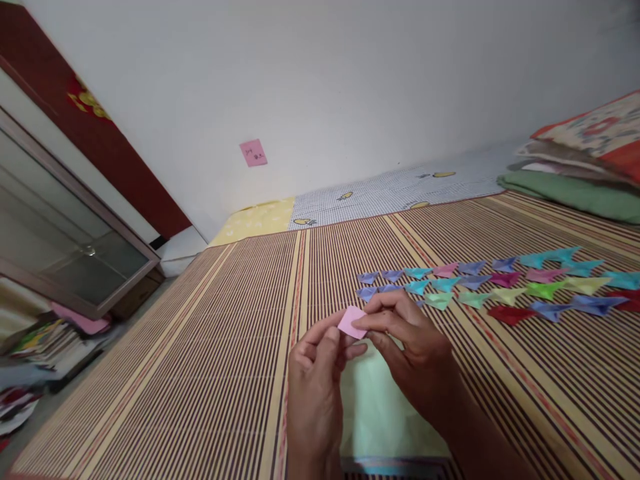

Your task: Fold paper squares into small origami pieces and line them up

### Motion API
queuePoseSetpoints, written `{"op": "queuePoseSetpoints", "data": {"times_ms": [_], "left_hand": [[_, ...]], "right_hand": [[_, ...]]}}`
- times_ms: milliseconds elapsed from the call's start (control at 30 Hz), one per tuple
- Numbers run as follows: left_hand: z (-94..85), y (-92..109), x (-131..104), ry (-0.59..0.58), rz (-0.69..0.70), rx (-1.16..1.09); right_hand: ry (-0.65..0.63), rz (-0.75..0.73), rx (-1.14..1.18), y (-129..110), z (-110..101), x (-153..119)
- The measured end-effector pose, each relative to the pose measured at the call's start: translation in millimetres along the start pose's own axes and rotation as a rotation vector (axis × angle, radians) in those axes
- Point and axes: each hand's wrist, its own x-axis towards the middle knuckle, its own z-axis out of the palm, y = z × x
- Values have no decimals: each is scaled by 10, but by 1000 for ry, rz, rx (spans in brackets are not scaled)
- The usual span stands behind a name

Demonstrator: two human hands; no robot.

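Observation:
A small pink folded paper square (pixel 353 321) is held up between my two hands, one corner pointing upward. My left hand (pixel 320 367) pinches its left edge between thumb and fingers. From the other side my right hand (pixel 407 337) grips the paper, with a fingertip lying on its face. Below the hands lies a pale green sheet (pixel 380 407), partly covered by my wrists. Beyond my right hand, folded paper figures (pixel 507 279) in blue, pink, green, yellow and red stand in several rows.
A striped mat (pixel 215 347) covers the bed. Folded bedding (pixel 575 190) is piled at the far right, by the white wall. A pink note (pixel 253 153) hangs on the wall. At the left are a glass-fronted cabinet (pixel 75 220) and stacked books (pixel 47 343).

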Motion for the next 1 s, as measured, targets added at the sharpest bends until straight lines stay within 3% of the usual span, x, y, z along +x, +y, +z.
{"op": "queuePoseSetpoints", "data": {"times_ms": [200,367,567,800,1000], "left_hand": [[53,9,40,107,25,-155],[50,-25,41,177,113,-106],[13,-65,47,121,165,-28],[-32,-67,26,-37,309,189],[3,-78,33,4,386,195]], "right_hand": [[-57,-4,18,-30,17,7],[-65,-12,12,-28,29,3],[-93,-29,32,-1,-5,12],[-63,89,115,-29,-67,44],[-51,205,291,-3,-62,31]]}}
